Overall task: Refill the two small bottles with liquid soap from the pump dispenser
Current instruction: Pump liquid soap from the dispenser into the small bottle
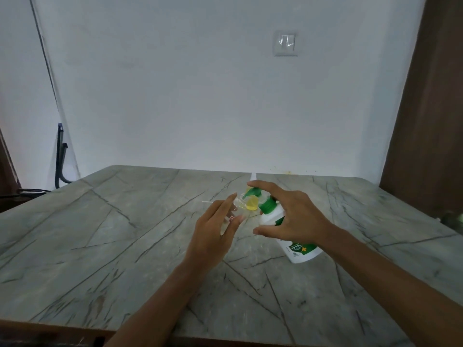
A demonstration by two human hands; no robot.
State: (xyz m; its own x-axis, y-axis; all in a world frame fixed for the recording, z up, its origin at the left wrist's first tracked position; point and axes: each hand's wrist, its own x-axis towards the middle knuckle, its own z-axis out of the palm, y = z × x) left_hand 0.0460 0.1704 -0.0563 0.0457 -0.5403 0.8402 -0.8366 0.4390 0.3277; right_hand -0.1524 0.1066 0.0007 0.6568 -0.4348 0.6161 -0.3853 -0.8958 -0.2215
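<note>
- Left hand (220,222) pinches a small clear plastic bottle (236,209) between the thumb and nearly straight fingers. The bottle is tilted, with its mouth turned toward the other hand.
- Right hand (294,215) is wrapped round the upper part of a white plastic pump dispenser (271,216) with a green pump head and green label. The index finger lies over the pump head and the thumb sits under the white shoulder.
- The dispenser leans steeply, with its green nozzle (249,192) just beside the clear bottle's mouth. Its base points down and to the right, near the table (cannot tell whether it touches).
- A second small bottle with a pointed white cap (253,176) stands just behind the nozzle, mostly hidden.
- Yellow liquid (251,204) shows through clear plastic between the two hands. Cannot tell which bottle holds it.
- A grey-green marble-patterned table top (125,234) lies beneath both hands, about mid-table. A thin white sliver (208,202) lies on it, just left of the left fingertips.
- Behind is a white wall with a white wall switch (285,45). A brown wooden panel (431,96) stands at the right and a black metal frame (60,159) at the far left.
</note>
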